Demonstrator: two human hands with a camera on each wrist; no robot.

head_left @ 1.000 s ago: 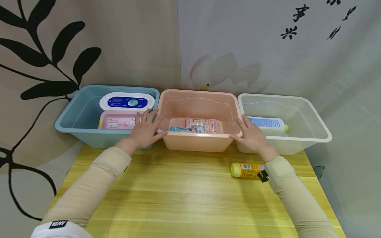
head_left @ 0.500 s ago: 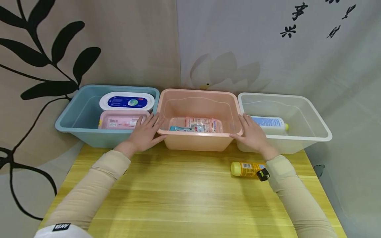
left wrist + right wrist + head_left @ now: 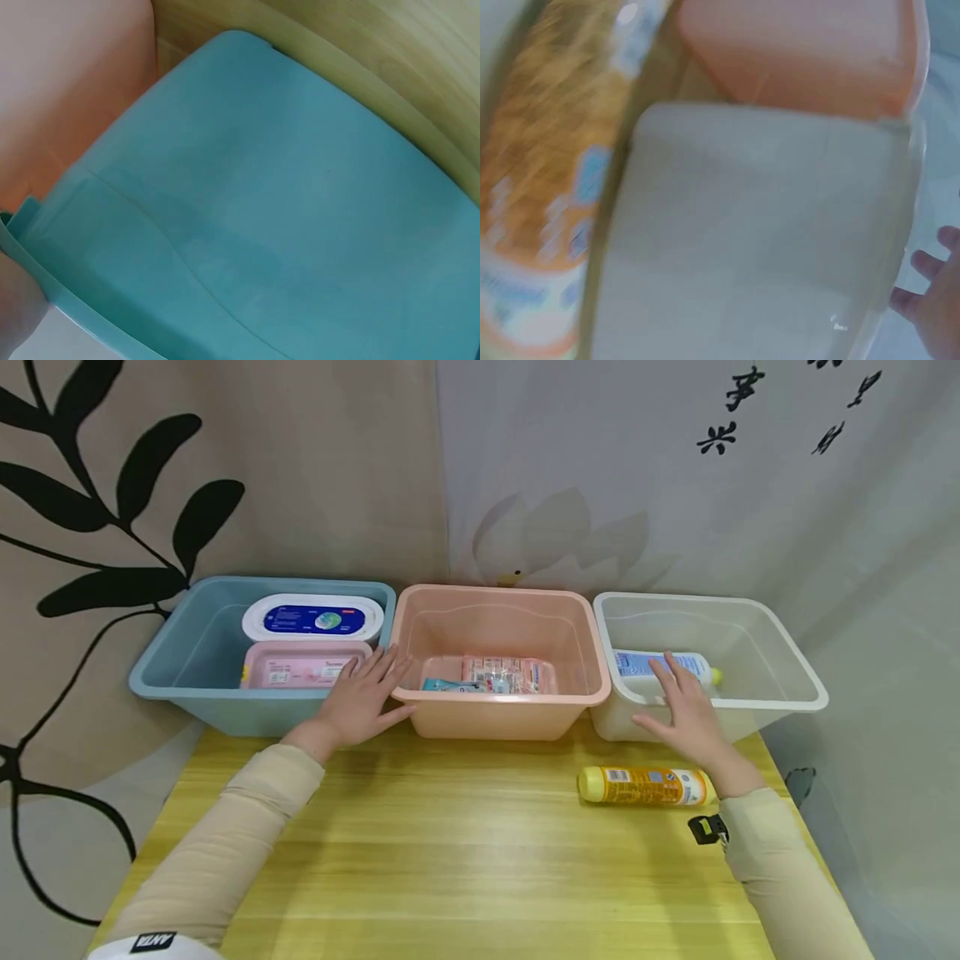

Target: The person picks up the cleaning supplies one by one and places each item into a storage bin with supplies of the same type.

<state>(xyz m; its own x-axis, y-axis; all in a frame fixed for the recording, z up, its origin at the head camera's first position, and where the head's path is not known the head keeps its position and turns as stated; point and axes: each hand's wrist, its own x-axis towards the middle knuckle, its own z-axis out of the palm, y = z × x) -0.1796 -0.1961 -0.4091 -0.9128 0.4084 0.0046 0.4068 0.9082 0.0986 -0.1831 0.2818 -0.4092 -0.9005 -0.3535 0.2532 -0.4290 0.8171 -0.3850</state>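
Nearest you, your left sleeve (image 3: 247, 827) and right sleeve (image 3: 795, 868) cross the tabletop (image 3: 450, 877) toward its far edge; a small black device (image 3: 705, 829) sits at the right wrist. Toward the tabletop's right edge, a yellow bottle (image 3: 652, 786) lies on its side before the white bin (image 3: 780, 704), cap toward the left edge. Lying flat, it presumably cannot topple, though its rounded body may roll.

Beyond it, your right hand (image 3: 690, 727) reaches over the white bin's near rim, fingers spread, nearly straight, gripping nothing; whether a fingertip touches the rim cannot be told. Your left hand (image 3: 348, 710) lies over the near right corner of the blue bin (image 3: 225, 695), fingers extended and grasping nothing, thumb at the near rim of the pink bin (image 3: 487, 720); this placement probably steadies both neighbours where they meet.

The bins stand in a row along the tabletop's far edge: blue at the left corner, pink between, white at the right corner. So aligned, they likely brace one another. Blue holds a pink pack (image 3: 300, 672) and, behind it, a white pack (image 3: 315, 618); pink holds a turquoise packet (image 3: 450, 686) and a clear-wrapped packet (image 3: 517, 672); white holds a blue-labelled bottle (image 3: 636, 664), laid down, probably for stability. Behind all hangs a printed cloth (image 3: 337, 485).
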